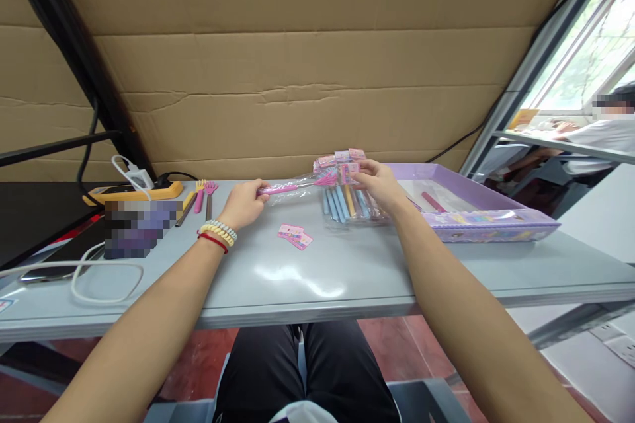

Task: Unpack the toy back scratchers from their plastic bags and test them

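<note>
My left hand (247, 203) is closed around the handle of a pink back scratcher (292, 188), which lies in a clear plastic sleeve and points right. Its claw-shaped head reaches toward my right hand (376, 184). That hand's fingers are closed on the pink card (348, 173) end of the clear packaging. Beneath it, several bagged blue sticks (337, 205) lie side by side with pink cards at their far ends. Two small pink cards (295, 235) overlap on the table between my hands. Several unwrapped back scratchers (199, 200), yellow and pink, lie left of my left hand.
A purple box (491, 228) with a pink stick inside stands at the right. On the left are a yellow power strip (143, 192), a white charger (139, 176), a phone (59, 258) and a white cable (106, 301). Cardboard (307, 59) backs the table. Another person sits far right.
</note>
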The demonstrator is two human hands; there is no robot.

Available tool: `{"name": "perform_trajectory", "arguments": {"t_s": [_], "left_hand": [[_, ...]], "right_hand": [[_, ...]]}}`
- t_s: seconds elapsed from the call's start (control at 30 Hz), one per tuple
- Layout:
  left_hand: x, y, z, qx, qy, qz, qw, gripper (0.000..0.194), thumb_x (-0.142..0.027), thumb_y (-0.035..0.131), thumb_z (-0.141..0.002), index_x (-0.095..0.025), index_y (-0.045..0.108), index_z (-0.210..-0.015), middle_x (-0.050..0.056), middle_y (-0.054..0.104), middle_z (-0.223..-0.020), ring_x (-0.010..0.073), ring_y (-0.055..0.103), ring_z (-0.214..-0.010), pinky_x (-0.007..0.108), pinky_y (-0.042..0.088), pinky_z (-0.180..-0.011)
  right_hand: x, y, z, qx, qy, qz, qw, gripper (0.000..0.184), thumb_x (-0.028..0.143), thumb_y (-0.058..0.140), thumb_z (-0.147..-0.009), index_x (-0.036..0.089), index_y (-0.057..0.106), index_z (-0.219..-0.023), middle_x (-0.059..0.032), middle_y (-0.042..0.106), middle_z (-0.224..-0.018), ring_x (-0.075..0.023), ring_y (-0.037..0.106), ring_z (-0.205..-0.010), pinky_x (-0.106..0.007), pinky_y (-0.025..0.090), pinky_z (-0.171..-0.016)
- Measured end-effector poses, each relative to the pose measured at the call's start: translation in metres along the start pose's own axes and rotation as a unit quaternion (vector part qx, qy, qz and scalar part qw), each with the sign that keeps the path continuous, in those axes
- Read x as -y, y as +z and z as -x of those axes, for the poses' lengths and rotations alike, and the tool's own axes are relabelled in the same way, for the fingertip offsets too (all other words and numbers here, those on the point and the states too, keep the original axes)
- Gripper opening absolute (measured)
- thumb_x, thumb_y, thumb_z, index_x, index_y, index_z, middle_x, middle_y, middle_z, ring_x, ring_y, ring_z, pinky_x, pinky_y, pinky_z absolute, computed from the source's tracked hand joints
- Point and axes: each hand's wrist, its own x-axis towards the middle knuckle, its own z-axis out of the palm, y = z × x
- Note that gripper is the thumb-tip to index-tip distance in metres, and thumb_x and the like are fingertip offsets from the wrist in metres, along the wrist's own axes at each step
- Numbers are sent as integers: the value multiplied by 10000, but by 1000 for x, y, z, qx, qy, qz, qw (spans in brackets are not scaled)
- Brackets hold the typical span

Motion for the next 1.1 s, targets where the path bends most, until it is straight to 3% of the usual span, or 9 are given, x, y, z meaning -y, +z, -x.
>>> {"name": "perform_trajectory", "arguments": {"t_s": [0.27, 0.6, 0.73, 0.97, 1.1], "left_hand": [[-7, -3, 3, 21, 22, 33, 999, 275, -233, 502, -793, -187, 691, -987, 56, 727, -921, 213, 633, -869, 315, 470, -822], [-15, -6, 8, 90, 72, 84, 990, 294, -347, 528, -745, -175, 692, -919, 31, 700, -798, 177, 583, -697, 292, 435, -665], [-16, -7, 10, 118, 89, 119, 982, 310, -351, 555, -712, -160, 690, -916, 27, 680, -765, 171, 571, -686, 284, 423, -647], [-15, -6, 10, 154, 82, 138, 975, 310, -375, 568, -712, -162, 682, -906, 22, 665, -740, 169, 566, -673, 281, 422, -640], [-15, -6, 8, 120, 77, 83, 986, 276, -343, 498, -773, -176, 672, -908, 30, 677, -756, 173, 560, -673, 289, 417, -661]], "right_hand": [[-12, -5, -8, -51, -26, 67, 996, 204, 265, 653, -636, 133, 632, -790, -44, 661, -721, -134, 559, -621, -253, 447, -534], [-3, -1, -3, -131, -65, 134, 980, 141, 267, 651, -652, 177, 592, -745, -44, 654, -756, -178, 563, -710, -302, 466, -671], [-2, 0, -3, -127, -63, 127, 982, 102, 214, 605, -649, 176, 586, -742, -37, 643, -754, -173, 557, -694, -304, 453, -664], [-14, 2, -10, -108, -63, 88, 988, 147, 240, 586, -645, 166, 605, -771, -11, 628, -724, -157, 540, -671, -291, 454, -631], [-8, 5, -7, -128, -58, 42, 989, 273, 311, 634, -658, 165, 594, -885, -37, 647, -827, -164, 574, -729, -296, 488, -655]]}}
